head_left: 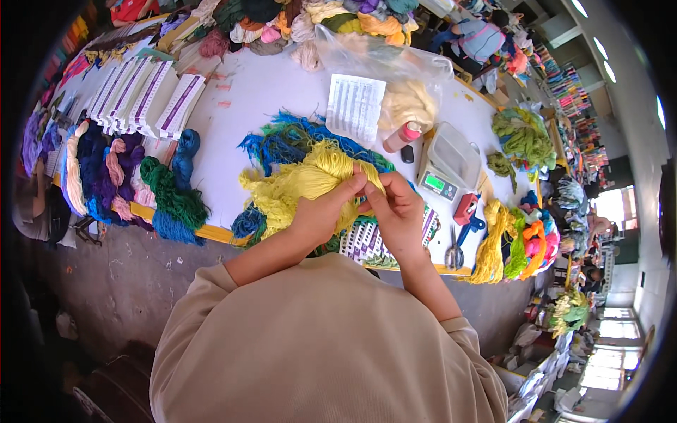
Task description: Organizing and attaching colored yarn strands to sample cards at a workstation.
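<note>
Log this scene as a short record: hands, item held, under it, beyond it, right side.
left hand: fingers on the yellow yarn, near the other hand
right hand: thumb and fingers pinching the same yarn
item held: loose, partly tangled yellow bundle
under it: blue and green yarn on a white table
beyond it: printed sheet, pink-capped bottle
right side: digital scale with lit green display, clear plastic tub, scissors

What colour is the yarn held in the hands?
Yellow: the yarn shows best in the head view.
</note>
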A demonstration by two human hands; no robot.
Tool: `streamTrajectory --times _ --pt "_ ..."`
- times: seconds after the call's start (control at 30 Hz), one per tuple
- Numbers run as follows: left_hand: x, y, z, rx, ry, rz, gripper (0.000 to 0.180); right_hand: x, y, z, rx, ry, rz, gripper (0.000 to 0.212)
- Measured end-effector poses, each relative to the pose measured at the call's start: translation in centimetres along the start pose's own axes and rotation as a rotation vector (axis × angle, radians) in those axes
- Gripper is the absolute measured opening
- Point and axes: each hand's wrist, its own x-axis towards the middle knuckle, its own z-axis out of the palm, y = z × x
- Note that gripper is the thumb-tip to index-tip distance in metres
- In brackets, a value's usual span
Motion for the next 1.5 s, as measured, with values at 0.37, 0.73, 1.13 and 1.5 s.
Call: streamTrajectory --times 0.37,0.73,1.13,1.5 --pt "0.3 -1.1 0.1 -0.040 -0.051 -0.045 0.024 0.3 -0.1 -1.0 0.245 0.054 0.098 0.007" --pt "2.1 0.9 -2.8 -0.189 -0.307 -0.027 0.037 0.9 2.4 -5.9 0.920 0.205 0.233 0.017" --pt "3.0 14.4 -13.0 -0.718 -0.142 0.050 0.012 -5.2 14.2 -40.7 0.921 0.923 0.358 0.018" --pt "2.2 28.5 -37.7 -0.437 0.378 0.349 0.024 -15.7 15.2 -64.2 0.677 1.150 0.153 0.022"
